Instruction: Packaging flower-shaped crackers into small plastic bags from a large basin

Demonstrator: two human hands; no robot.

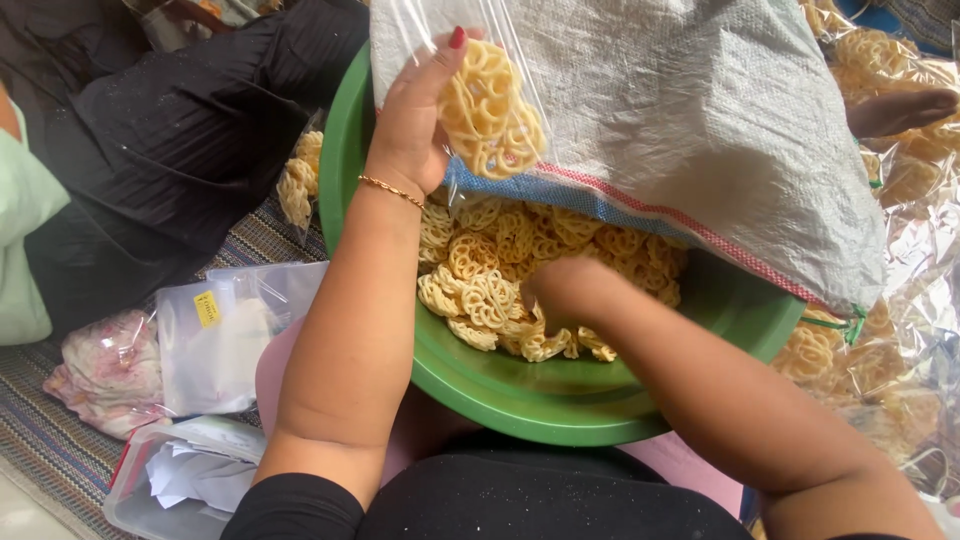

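While the view is being taken from above, the scene is being laid out from the lower edge of the frame upward.

Lower left: a clear plastic box of papers and flat clear packets are lying on the striped mat.

Right hand: the right hand is being pushed down into the heap of yellow flower-shaped fried snacks at frame centre; the fingers are curled closed into the pile, though what is being gripped is hidden.

Basin: the snacks are being held in a green basin resting on the lap.

Left hand: the left hand, upper centre, is closed around a clear bag with a few snacks already inside, and the bag is being held up over the basin.

Sack: a white woven sack is draped over the basin's far rim, upper right.

Far right: filled clear bags are piled up.

Risk: the brittle snacks are likely to be crushed by a tight fist; pieces may be spilled past the narrow bag mouth onto the mat.
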